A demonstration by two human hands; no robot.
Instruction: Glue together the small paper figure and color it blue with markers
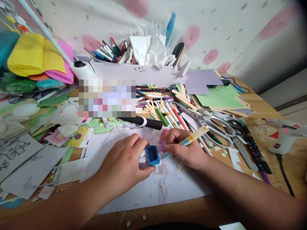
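Note:
My left hand (124, 156) is closed around a small blue-rimmed box (153, 155). The box has a dark blue hollow facing up, and its side looks white where it shows by my fingers. In my right hand (185, 150) is a marker pen (193, 135) with a light blue and yellow barrel, held like a writing tool. Its lower end points at the box's right side; whether it touches cannot be made out. Both hands are over a white sheet of paper (134, 198) stained with purple and grey smudges.
Large scissors (216, 126) and several markers (171, 115) lie beyond my right hand. A hot glue gun (285, 137) with a red light stands at the right, its cord trailing forward. Paper scraps (72, 169) cover the left side. A white pen box (134, 75) stands at the back.

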